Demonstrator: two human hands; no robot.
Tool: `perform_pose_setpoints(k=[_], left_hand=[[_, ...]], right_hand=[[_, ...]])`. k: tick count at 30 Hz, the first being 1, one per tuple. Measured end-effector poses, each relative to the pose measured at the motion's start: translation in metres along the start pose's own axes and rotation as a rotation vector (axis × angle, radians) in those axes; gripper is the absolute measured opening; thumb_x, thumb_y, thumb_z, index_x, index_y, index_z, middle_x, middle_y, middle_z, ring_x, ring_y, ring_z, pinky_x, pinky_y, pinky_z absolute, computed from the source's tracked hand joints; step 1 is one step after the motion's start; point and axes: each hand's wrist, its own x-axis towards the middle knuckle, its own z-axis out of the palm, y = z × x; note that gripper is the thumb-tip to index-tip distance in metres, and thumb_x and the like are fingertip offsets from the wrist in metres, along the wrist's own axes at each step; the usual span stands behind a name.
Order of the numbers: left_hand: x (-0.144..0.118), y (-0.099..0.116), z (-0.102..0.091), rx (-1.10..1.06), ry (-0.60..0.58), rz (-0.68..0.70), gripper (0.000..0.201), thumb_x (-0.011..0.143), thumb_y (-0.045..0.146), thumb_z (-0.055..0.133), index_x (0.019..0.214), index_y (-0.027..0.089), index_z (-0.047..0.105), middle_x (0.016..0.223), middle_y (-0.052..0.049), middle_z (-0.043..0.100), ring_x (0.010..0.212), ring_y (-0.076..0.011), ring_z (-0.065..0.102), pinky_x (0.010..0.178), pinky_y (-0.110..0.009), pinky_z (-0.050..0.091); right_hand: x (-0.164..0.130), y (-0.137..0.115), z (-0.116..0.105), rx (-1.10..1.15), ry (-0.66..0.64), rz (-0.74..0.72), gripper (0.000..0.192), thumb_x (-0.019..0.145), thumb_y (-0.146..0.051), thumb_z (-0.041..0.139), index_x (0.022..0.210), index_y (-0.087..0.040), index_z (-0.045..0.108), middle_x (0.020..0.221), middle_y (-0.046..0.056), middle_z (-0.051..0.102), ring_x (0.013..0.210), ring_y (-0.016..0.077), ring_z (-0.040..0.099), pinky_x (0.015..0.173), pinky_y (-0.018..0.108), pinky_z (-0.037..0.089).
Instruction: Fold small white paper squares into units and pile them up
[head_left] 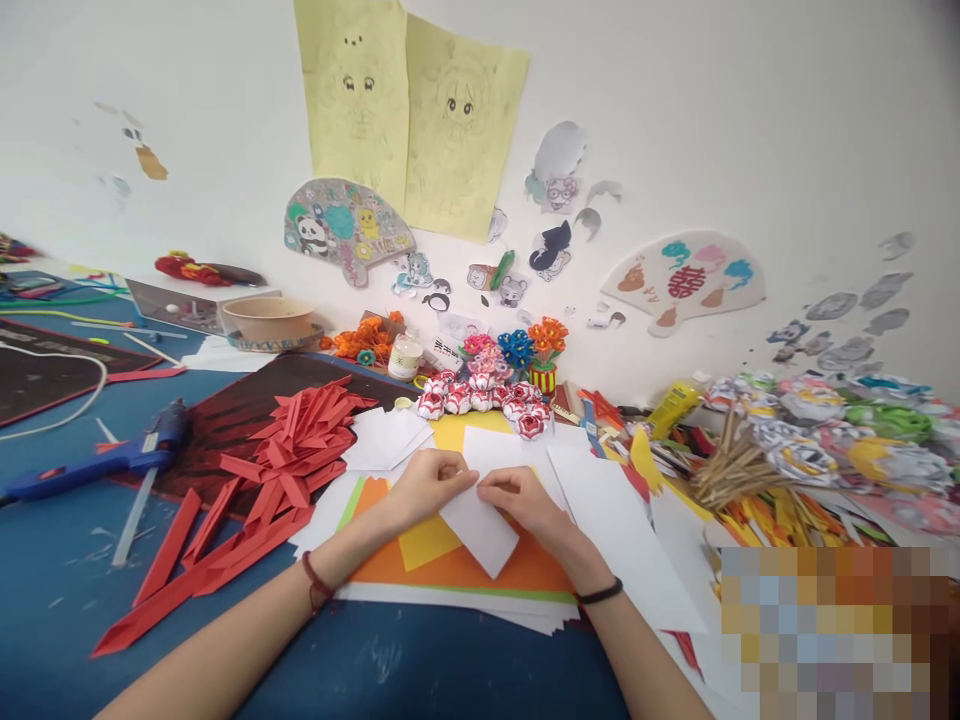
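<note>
Between my hands is a small white sheet of paper [481, 540], slanting down to the right. My left hand [429, 488] is closed, thumb and forefinger pinching near its upper edge. From the other side my right hand [527, 502] pinches the same edge, fingertips almost meeting those of the left. Whether the paper is folded at the pinch is hidden by the fingers. Beneath lie sheets of orange paper [375, 570] and yellow paper [421, 545], with green and white edges showing.
A heap of folded red paper strips [289, 460] lies to the left, near a blue glue gun [142, 455]. Behind stand red-and-white paper flowers [457, 400] and a beige bowl [270, 320]. Loose white sheets [622, 530] and yellow folded strips [780, 520] spread to the right.
</note>
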Motion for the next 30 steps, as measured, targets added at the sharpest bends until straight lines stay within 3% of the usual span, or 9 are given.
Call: perform_pose_setpoints(k=[4,10,14,18,21,23,25,28,30], left_hand=[[0.003,0.002,-0.01,0.051,0.045,0.045,0.04,0.078,0.044,0.053,0.051,0.015,0.047,0.051,0.004,0.038,0.05,-0.0086,0.031,0.047,-0.023,0.02],[0.013,-0.005,-0.037,-0.046,0.261,-0.019,0.038,0.076,0.047,0.056,0.057,0.015,0.053,0.052,0.003,0.041,0.049,-0.0083,0.034,0.046,-0.022,0.02],[0.012,-0.005,-0.031,-0.141,0.294,-0.031,0.036,0.077,0.049,0.055,0.067,0.015,0.057,0.053,0.004,0.044,0.049,-0.0081,0.035,0.046,-0.021,0.02],[0.006,-0.002,-0.016,-0.089,0.368,-0.061,0.037,0.077,0.05,0.055,0.063,0.016,0.051,0.048,0.005,0.041,0.046,-0.008,0.034,0.045,-0.021,0.02],[0.002,0.001,-0.009,-0.044,0.405,-0.048,0.038,0.079,0.049,0.053,0.059,0.017,0.046,0.048,0.005,0.04,0.047,-0.0085,0.035,0.046,-0.02,0.022],[0.001,0.003,-0.007,-0.038,0.349,-0.022,0.038,0.08,0.048,0.052,0.059,0.017,0.046,0.049,0.005,0.04,0.049,-0.0088,0.036,0.047,-0.021,0.024],[0.0,0.005,-0.005,-0.045,0.218,0.011,0.036,0.081,0.046,0.052,0.06,0.016,0.048,0.051,0.004,0.041,0.049,-0.0088,0.036,0.047,-0.021,0.025],[-0.003,0.01,-0.004,-0.075,-0.005,0.045,0.036,0.083,0.045,0.049,0.062,0.015,0.051,0.055,0.003,0.048,0.051,-0.0094,0.041,0.049,-0.021,0.029],[-0.004,0.014,-0.005,-0.08,-0.053,0.059,0.037,0.085,0.045,0.046,0.065,0.015,0.055,0.058,0.001,0.052,0.054,-0.0101,0.043,0.05,-0.021,0.03]], right_hand=[[0.002,0.001,-0.005,0.005,0.036,-0.015,0.015,0.069,-0.028,0.065,0.063,-0.015,0.066,0.057,-0.002,0.058,0.053,0.011,0.048,0.049,0.022,0.033],[0.0,-0.008,-0.019,0.036,0.04,-0.058,0.018,0.071,-0.023,0.057,0.056,-0.015,0.062,0.049,0.0,0.057,0.047,0.0128,0.053,0.051,0.025,0.041],[0.003,-0.008,-0.017,0.116,0.224,-0.056,0.024,0.076,-0.039,0.061,0.07,-0.016,0.065,0.06,0.002,0.062,0.054,0.0146,0.058,0.055,0.027,0.046],[0.002,-0.01,-0.013,0.268,0.155,-0.022,0.047,0.079,-0.058,0.052,0.083,-0.014,0.067,0.072,0.007,0.066,0.063,0.017,0.061,0.062,0.03,0.048],[-0.001,-0.011,-0.014,0.241,0.157,-0.059,0.048,0.077,-0.059,0.056,0.083,-0.013,0.068,0.073,0.006,0.066,0.065,0.0162,0.059,0.062,0.028,0.046],[-0.001,-0.011,-0.015,0.143,0.224,-0.073,0.039,0.072,-0.052,0.065,0.077,-0.013,0.068,0.07,0.004,0.064,0.063,0.0148,0.057,0.058,0.025,0.043],[-0.001,-0.011,-0.016,0.058,0.26,-0.077,0.033,0.069,-0.047,0.07,0.073,-0.014,0.068,0.067,0.002,0.063,0.061,0.0143,0.054,0.055,0.024,0.041],[-0.002,-0.012,-0.018,0.016,0.187,-0.061,0.03,0.07,-0.045,0.068,0.073,-0.015,0.069,0.065,0.002,0.062,0.059,0.0146,0.053,0.053,0.025,0.038],[-0.005,-0.014,-0.017,0.008,0.135,-0.056,0.029,0.071,-0.044,0.068,0.071,-0.015,0.068,0.062,0.001,0.061,0.056,0.0138,0.051,0.051,0.024,0.037]])
